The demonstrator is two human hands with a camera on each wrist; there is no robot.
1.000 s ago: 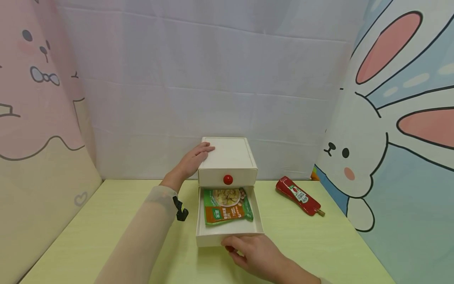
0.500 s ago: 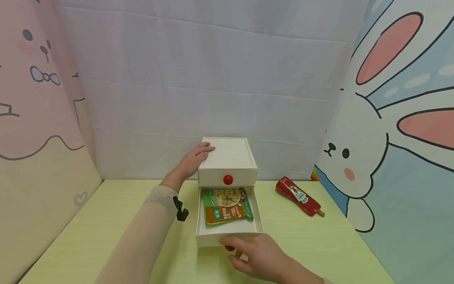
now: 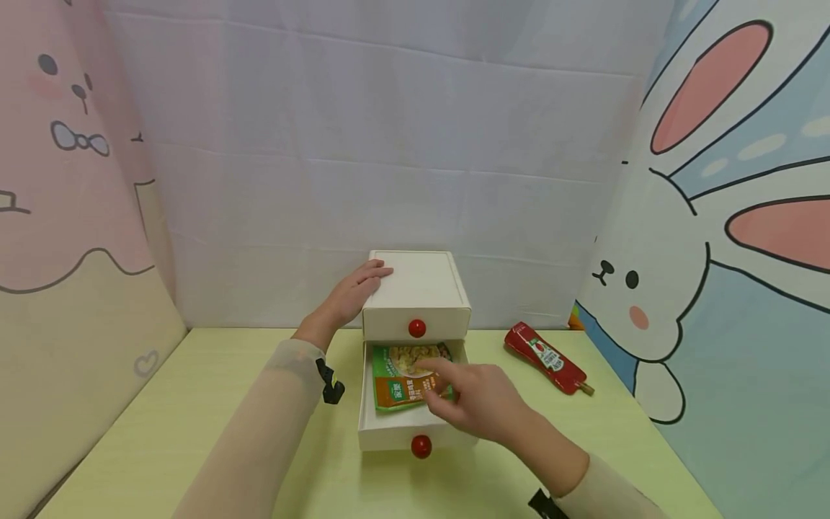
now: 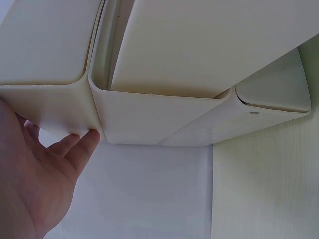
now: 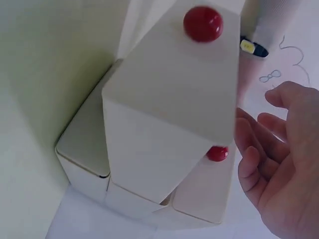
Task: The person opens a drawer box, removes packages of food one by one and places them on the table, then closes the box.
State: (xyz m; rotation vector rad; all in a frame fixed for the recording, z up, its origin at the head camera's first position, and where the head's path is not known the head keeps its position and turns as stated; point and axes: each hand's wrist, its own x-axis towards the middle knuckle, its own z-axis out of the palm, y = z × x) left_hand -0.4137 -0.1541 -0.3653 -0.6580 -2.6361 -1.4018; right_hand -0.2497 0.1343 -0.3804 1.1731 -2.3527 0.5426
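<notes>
A small white drawer cabinet [image 3: 421, 281] stands at the back of the table. Its lower drawer [image 3: 385, 438] is pulled out, showing a red knob [image 3: 421, 446] on the front. A green and orange food packet [image 3: 392, 391] lies flat inside, partly covered by my right hand [image 3: 483, 400]. That hand hovers over the drawer with loosely bent fingers and nothing in it; whether it touches the packet I cannot tell. My left hand [image 3: 350, 294] rests on the cabinet's top left edge. In the left wrist view, its fingers [image 4: 82, 149] lie against the white casing.
To the right of the cabinet lies a red squeeze pouch [image 3: 547, 358] on the pale green table [image 3: 259, 432]. The upper drawer [image 3: 392, 324] is closed and has its own red knob [image 3: 417, 328]. A white cloth [image 3: 389, 144] hangs behind, with cartoon-printed panels at both sides.
My right hand has let go of the lower drawer's knob and moved up and forward over the drawer. The left hand and the drawer have stayed in place.
</notes>
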